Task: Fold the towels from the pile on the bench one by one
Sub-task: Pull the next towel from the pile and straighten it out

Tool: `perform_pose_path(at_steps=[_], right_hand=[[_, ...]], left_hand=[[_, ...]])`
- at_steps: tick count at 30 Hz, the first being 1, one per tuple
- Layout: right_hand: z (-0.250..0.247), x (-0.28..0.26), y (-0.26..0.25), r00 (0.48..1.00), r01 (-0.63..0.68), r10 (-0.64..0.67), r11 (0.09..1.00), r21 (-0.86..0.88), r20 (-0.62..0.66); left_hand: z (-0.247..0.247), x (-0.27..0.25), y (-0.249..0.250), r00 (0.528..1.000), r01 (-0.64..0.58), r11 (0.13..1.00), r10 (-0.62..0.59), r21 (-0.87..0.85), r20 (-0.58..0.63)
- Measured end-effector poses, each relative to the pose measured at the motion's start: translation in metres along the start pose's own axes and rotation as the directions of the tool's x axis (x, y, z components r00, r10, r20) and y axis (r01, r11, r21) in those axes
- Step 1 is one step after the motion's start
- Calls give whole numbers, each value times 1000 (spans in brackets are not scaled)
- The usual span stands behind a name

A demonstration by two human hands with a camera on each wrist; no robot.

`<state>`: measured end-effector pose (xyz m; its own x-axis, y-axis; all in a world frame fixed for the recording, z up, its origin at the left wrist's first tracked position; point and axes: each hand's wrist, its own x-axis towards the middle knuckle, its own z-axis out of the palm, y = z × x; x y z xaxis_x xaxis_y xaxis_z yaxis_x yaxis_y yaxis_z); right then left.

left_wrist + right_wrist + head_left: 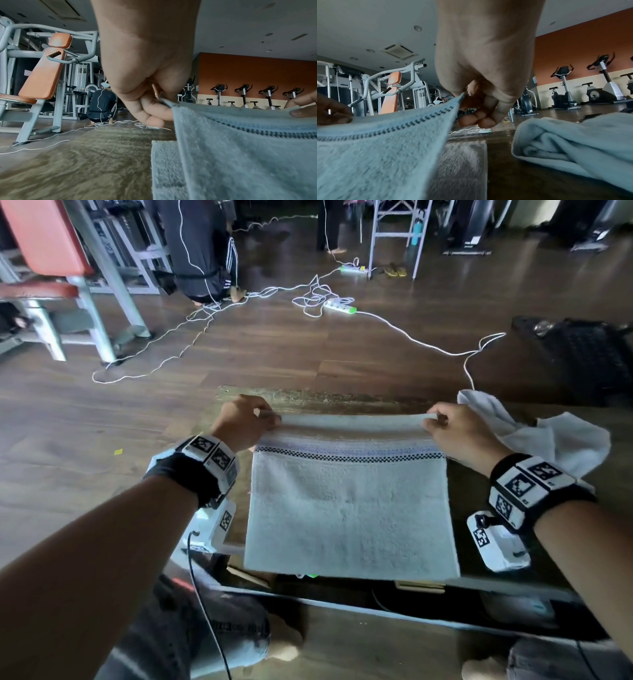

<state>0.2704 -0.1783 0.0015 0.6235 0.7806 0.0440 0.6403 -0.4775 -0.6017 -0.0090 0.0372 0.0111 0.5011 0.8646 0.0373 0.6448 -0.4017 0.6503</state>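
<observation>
Head view: towel point(349, 508) flat on bench point(308, 400), long edge running left-right. Left hand point(245, 421) and right hand point(457, 428) each pinch one far corner, top layer lifted. Fold likely lands on far edge. Pile point(555, 436) just beside right hand.

Pale blue-white towel point(349, 508), dark checkered stripe point(349, 455); dark brown bench point(342, 400); white crumpled towel point(555, 440).

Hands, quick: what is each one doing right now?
Left hand: pinching a far corner of the pale blue terry towel.
Right hand: pinching its other far corner.
</observation>
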Motion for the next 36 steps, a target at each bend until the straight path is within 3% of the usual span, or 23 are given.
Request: perform_pose_path(at_steps=[5, 8, 12, 15, 18, 25, 31, 33, 36], right_hand=[[24, 63, 5, 996, -84, 83, 995, -49, -16], [42, 83, 13, 995, -96, 92, 989, -115, -37], [65, 86, 22, 1000, -11, 16, 978, -210, 21], [67, 81, 21, 997, 24, -5, 966, -258, 73], [57, 69, 15, 997, 9, 8, 976, -217, 75], [15, 16, 3, 991, 124, -128, 988, -95, -43], [-1, -53, -8, 968, 237, -233, 971, 34, -98], [5, -72, -11, 960, 278, -275, 958, 68, -57], [15, -94, -13, 941, 337, -339, 935, 112, 4]], left_hand=[[31, 51, -7, 997, 39, 997, -35, 66, -66], [52, 69, -16, 999, 46, 994, -44, 104, -28], [71, 70, -26, 1000, -23, 977, 18, 210, 25], [71, 63, -28, 998, -63, 980, 62, 186, 14], [62, 54, -23, 997, -77, 983, 71, 168, 40], [21, 12, -1, 993, -116, 990, 116, 77, 1], [4, -40, 8, 987, -12, 991, -9, 131, 158], [10, -62, 18, 985, -54, 996, 42, 67, 168], [29, -94, 40, 955, -209, 978, 209, -25, 208]])
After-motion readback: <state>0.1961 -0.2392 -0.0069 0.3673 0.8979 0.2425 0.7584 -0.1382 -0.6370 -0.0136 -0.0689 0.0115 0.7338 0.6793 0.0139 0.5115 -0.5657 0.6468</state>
